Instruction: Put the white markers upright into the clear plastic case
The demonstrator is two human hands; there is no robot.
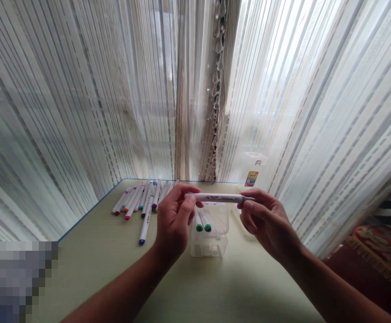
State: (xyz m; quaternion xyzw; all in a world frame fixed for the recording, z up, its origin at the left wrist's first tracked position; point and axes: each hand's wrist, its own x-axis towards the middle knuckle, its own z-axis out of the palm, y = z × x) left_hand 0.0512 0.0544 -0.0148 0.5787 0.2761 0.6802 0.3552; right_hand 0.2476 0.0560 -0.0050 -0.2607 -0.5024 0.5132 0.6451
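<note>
I hold a white marker point(219, 198) level in front of me, above a clear plastic box point(212, 244). My left hand point(173, 222) pinches its left end between thumb and fingers. My right hand point(266, 220) pinches its right end at the grey tip. Inside the box stand two markers with green caps point(203, 227). A row of several markers point(141, 202) with coloured caps lies on the pale green table point(115, 260) to the left of my left hand.
Sheer striped curtains point(81, 112) hang close around the table's far and side edges. A clear lid point(242, 222) lies right of the box, partly behind my right hand. A small coloured label point(251, 178) stands at the back. Patterned fabric point(384, 251) lies at the right.
</note>
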